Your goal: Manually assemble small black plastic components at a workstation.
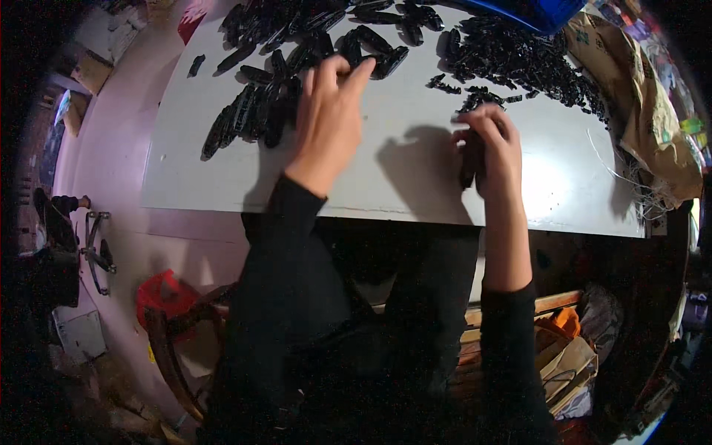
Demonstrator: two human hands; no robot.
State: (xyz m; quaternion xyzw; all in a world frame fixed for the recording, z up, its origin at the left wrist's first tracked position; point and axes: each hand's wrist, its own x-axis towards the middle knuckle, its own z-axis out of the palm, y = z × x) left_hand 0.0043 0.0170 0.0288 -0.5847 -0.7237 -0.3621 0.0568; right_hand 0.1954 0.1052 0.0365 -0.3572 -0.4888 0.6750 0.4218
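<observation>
Gripped in right hand (500, 148), black piece (469, 165), seemingly long

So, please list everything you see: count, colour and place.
table: one, white, centre
long parts: many, black, upper left to centre
small parts: many, black, upper right
held parts: count unclear, black, right hand
container: one, blue, top
sack: one, tan, right
plastic item: one, red, lower left
seat: one, brown, below table
other clutter: uncountable, mixed, edges
left hand: one, bare, over long parts
right hand: one, bare, near small parts
sleeves: two, black, bottom
</observation>
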